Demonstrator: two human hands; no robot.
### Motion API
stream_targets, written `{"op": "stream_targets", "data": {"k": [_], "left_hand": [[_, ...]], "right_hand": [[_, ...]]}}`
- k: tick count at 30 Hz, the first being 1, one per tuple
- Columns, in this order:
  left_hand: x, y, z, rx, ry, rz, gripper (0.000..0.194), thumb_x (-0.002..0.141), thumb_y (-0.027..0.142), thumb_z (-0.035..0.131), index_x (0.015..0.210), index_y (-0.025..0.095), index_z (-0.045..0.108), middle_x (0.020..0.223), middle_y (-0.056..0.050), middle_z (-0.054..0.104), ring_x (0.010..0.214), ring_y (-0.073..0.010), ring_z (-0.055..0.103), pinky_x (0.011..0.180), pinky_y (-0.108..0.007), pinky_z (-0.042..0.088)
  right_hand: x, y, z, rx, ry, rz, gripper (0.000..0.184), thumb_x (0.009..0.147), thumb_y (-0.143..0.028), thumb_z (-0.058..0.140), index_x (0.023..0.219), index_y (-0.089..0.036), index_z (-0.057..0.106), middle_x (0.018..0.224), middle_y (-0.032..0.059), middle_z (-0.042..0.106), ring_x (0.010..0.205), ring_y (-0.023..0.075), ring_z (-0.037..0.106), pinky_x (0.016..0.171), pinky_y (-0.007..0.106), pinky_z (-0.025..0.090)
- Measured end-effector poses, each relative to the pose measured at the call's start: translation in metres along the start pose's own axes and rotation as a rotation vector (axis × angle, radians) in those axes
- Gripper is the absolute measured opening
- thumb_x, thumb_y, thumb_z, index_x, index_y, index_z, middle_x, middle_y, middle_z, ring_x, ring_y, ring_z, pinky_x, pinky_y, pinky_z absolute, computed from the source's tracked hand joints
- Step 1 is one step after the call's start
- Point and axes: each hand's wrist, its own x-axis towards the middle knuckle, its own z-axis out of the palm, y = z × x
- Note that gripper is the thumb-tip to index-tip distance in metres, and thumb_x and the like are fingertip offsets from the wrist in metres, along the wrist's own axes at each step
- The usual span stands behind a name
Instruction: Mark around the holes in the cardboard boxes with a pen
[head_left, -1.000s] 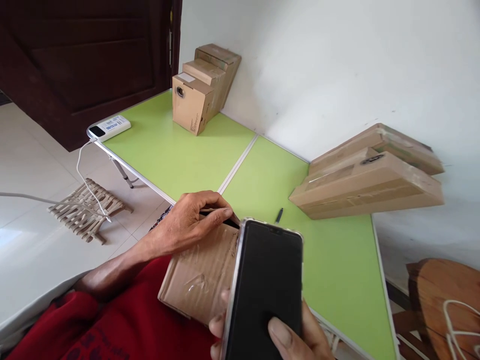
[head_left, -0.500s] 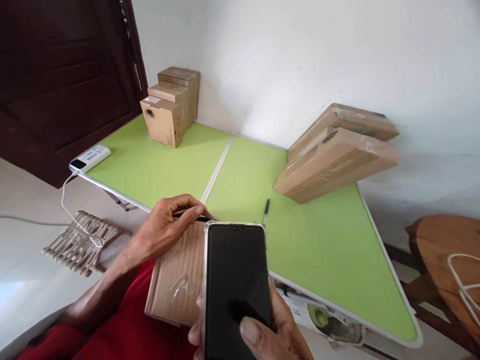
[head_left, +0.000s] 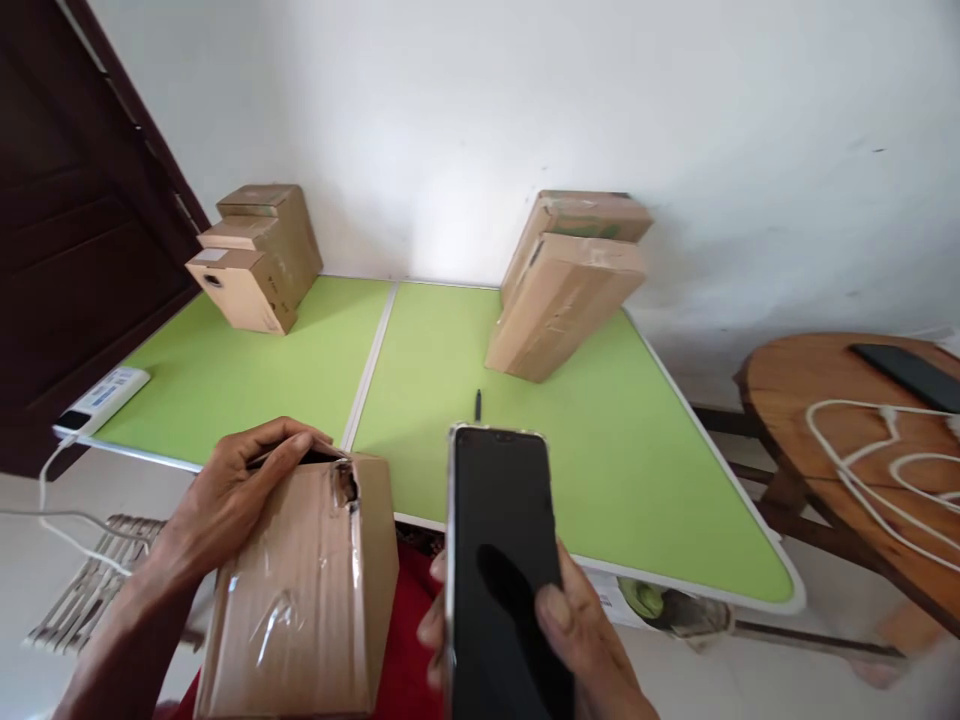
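Observation:
My right hand [head_left: 592, 640] is wrapped round a smartphone [head_left: 502, 540] in a clear case, its dark screen facing me and my thumb lying over its right edge. My left hand [head_left: 240, 490] grips the top edge of a cardboard box [head_left: 292, 590], fingers over the flap and thumb on the near face. The box rests by my lap, with clear tape on it and a torn hole at its upper corner. A dark pen [head_left: 478, 405] lies on the green table just beyond the phone.
The green folding table [head_left: 645, 480] stands against a white wall. Stacked cardboard boxes [head_left: 247, 290] are at its left back, two long boxes [head_left: 562, 310] lean at the right back. A white power strip [head_left: 105, 395] sits at the left edge. A wooden stool [head_left: 795, 380] holds white cables.
My view has turned to the right, showing more of the wooden stool. The phone has moved away from the box, so the box's torn corner and side now show. Both hands keep their holds.

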Motion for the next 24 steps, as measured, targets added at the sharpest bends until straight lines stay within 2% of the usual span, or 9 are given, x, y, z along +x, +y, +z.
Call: {"op": "stream_targets", "data": {"k": [3,5,9,11,15,16,18,21,24], "left_hand": [[0.002,-0.002,-0.001,0.017,0.006,-0.027,0.052,0.098,0.075,0.063,0.102,0.027,0.084,0.109,-0.003,0.085,0.103,-0.0260,0.076,0.088,-0.027,0.054],[0.002,-0.002,0.001,0.026,0.013,-0.039,0.052,0.097,0.075,0.063,0.103,0.028,0.084,0.112,-0.002,0.085,0.106,-0.0265,0.076,0.087,-0.026,0.055],[0.000,0.006,0.005,0.043,0.005,-0.064,0.054,0.094,0.077,0.064,0.105,0.028,0.084,0.114,-0.003,0.085,0.108,-0.0293,0.076,0.080,-0.027,0.058],[-0.004,0.011,0.007,0.052,0.010,-0.082,0.055,0.093,0.078,0.064,0.105,0.028,0.085,0.113,-0.003,0.085,0.109,-0.0308,0.075,0.077,-0.027,0.058],[-0.010,0.015,0.010,0.065,0.023,-0.090,0.054,0.093,0.078,0.064,0.103,0.029,0.085,0.110,-0.002,0.085,0.105,-0.0280,0.075,0.077,-0.025,0.057],[-0.011,0.014,0.010,0.059,0.017,-0.092,0.054,0.093,0.077,0.064,0.103,0.028,0.085,0.111,-0.001,0.085,0.103,-0.0271,0.075,0.077,-0.024,0.057],[-0.012,0.012,0.009,0.043,0.006,-0.088,0.053,0.094,0.076,0.064,0.105,0.028,0.085,0.112,-0.002,0.085,0.102,-0.0271,0.076,0.078,-0.025,0.058],[-0.012,0.010,0.008,0.011,-0.017,-0.074,0.049,0.095,0.073,0.066,0.105,0.029,0.084,0.110,-0.004,0.085,0.101,-0.0278,0.076,0.081,-0.026,0.059],[-0.010,0.006,0.007,-0.011,-0.048,-0.065,0.046,0.095,0.071,0.067,0.106,0.029,0.084,0.106,-0.004,0.085,0.096,-0.0278,0.076,0.079,-0.027,0.059]], "right_hand": [[0.024,-0.012,-0.030,-0.098,0.219,-0.189,0.060,0.083,-0.055,0.092,0.129,-0.024,0.071,0.097,0.0118,0.083,0.080,0.0304,0.081,0.070,0.040,0.068],[0.046,-0.018,-0.050,-0.155,0.330,-0.309,0.067,0.077,-0.056,0.096,0.130,-0.025,0.070,0.103,0.0097,0.083,0.087,0.0312,0.081,0.073,0.041,0.069],[0.093,-0.028,-0.088,-0.250,0.407,-0.375,0.074,0.071,-0.065,0.094,0.127,-0.023,0.071,0.107,0.0092,0.084,0.095,0.0321,0.081,0.080,0.043,0.070],[0.114,-0.036,-0.105,-0.309,0.434,-0.401,0.075,0.067,-0.067,0.093,0.124,-0.022,0.072,0.106,0.0081,0.084,0.095,0.0316,0.080,0.077,0.042,0.069],[0.155,-0.051,-0.136,-0.393,0.471,-0.375,0.072,0.057,-0.067,0.097,0.105,-0.019,0.072,0.093,0.0058,0.081,0.076,0.0273,0.076,0.062,0.039,0.065],[0.164,-0.054,-0.143,-0.424,0.486,-0.359,0.067,0.061,-0.066,0.096,0.100,-0.018,0.070,0.087,0.0042,0.079,0.070,0.0245,0.073,0.059,0.037,0.064],[0.180,-0.059,-0.154,-0.500,0.518,-0.321,0.050,0.078,-0.059,0.092,0.095,-0.018,0.068,0.080,0.0005,0.074,0.063,0.0183,0.069,0.058,0.033,0.061],[0.199,-0.064,-0.166,-0.633,0.553,-0.283,0.033,0.101,-0.047,0.077,0.096,-0.016,0.069,0.081,-0.0017,0.070,0.064,0.0135,0.067,0.063,0.029,0.059],[0.212,-0.069,-0.172,-0.768,0.584,-0.295,0.031,0.106,-0.046,0.073,0.100,-0.016,0.071,0.087,-0.0006,0.071,0.070,0.0140,0.068,0.068,0.030,0.060]]}}
